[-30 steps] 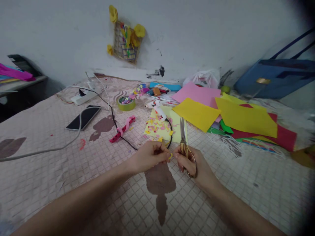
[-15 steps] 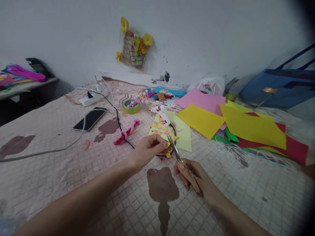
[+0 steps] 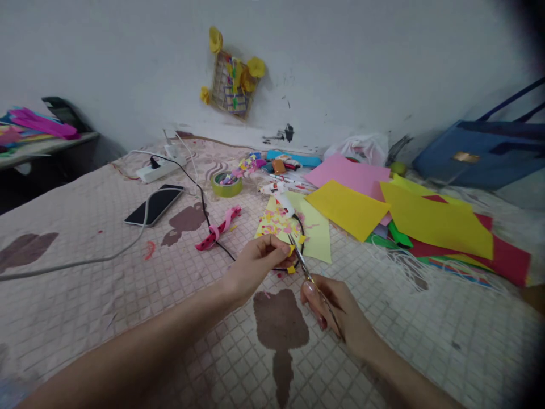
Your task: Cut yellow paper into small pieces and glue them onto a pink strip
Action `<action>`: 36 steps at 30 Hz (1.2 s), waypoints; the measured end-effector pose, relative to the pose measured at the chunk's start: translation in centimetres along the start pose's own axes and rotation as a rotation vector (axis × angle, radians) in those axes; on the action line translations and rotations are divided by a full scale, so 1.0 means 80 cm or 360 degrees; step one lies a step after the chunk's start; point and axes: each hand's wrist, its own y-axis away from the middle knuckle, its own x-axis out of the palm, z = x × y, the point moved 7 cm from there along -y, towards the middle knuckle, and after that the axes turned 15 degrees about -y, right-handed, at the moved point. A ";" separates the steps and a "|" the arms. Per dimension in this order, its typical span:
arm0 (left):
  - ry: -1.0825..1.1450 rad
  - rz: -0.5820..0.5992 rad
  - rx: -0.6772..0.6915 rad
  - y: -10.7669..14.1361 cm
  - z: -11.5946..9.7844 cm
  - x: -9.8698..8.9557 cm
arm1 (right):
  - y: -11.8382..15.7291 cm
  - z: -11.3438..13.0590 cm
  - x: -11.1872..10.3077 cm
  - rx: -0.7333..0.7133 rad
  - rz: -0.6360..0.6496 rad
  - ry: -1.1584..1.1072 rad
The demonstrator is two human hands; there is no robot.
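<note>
Between thumb and fingers, my left hand [image 3: 261,261] pinches a small piece of yellow paper [image 3: 291,250]. My right hand [image 3: 330,307] is closed round the handles of a pair of scissors [image 3: 301,261], whose blades meet the yellow piece at my left fingertips. Just below lies a loose yellow scrap [image 3: 291,270] on the cloth. Beyond my hands, pink and yellow paper clippings [image 3: 275,220] are heaped on a pale yellow sheet [image 3: 318,238]. A white glue gun [image 3: 284,203] rests on that sheet, its black cord curving behind my left hand.
A roll of tape [image 3: 226,188] holds small bits. Left are a phone [image 3: 155,205], a power strip [image 3: 160,169] and a pink strip-wrapped piece [image 3: 218,230]. Right are coloured sheets [image 3: 438,218], white string [image 3: 404,267] and a blue bag [image 3: 481,150]. Cables cross the cloth.
The scissors have shifted slightly left, and their blades are closer together at the yellow piece. My left hand stays nearly in place, still pinching it.
</note>
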 end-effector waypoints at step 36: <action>0.0031 -0.0046 -0.0018 0.004 0.001 0.003 | 0.002 0.007 0.001 0.0042 -0.0025 0.0013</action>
